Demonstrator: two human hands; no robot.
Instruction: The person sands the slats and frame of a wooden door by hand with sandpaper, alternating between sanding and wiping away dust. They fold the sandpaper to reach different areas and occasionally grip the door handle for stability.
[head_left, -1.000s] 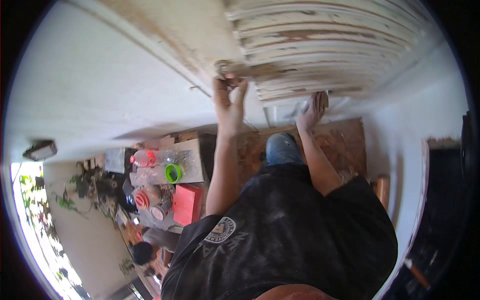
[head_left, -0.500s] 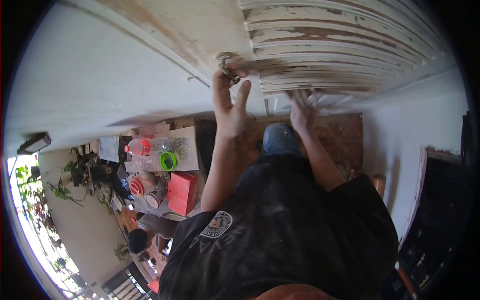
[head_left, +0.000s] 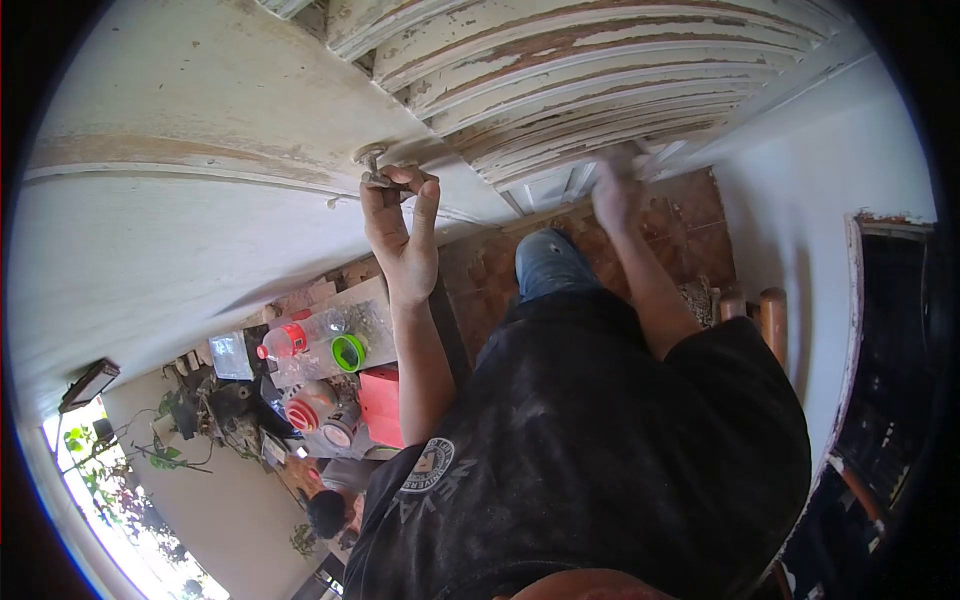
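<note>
A white louvred door (head_left: 420, 125) with worn, peeling slats spans the top of the view. On its frame sits a metal handle (head_left: 374, 165), and the curled fingers of my left hand (head_left: 402, 230) are closed round it. My right hand (head_left: 617, 190) is up at the lower edge of the slats, on the right. Motion smears its fingers, and whether it holds anything cannot be made out.
To the left, a cluttered table (head_left: 375, 310) bears a clear bottle (head_left: 290, 341), a green-rimmed tub (head_left: 348, 352), a red box (head_left: 380, 405) and jars. Another person (head_left: 328, 510) is beyond it. Wooden posts (head_left: 773, 322) stand at right, near a white wall (head_left: 800, 190).
The view has turned, so the door and table appear tilted differently. My left hand stays at the handle. My right hand is higher in the view and more blurred.
</note>
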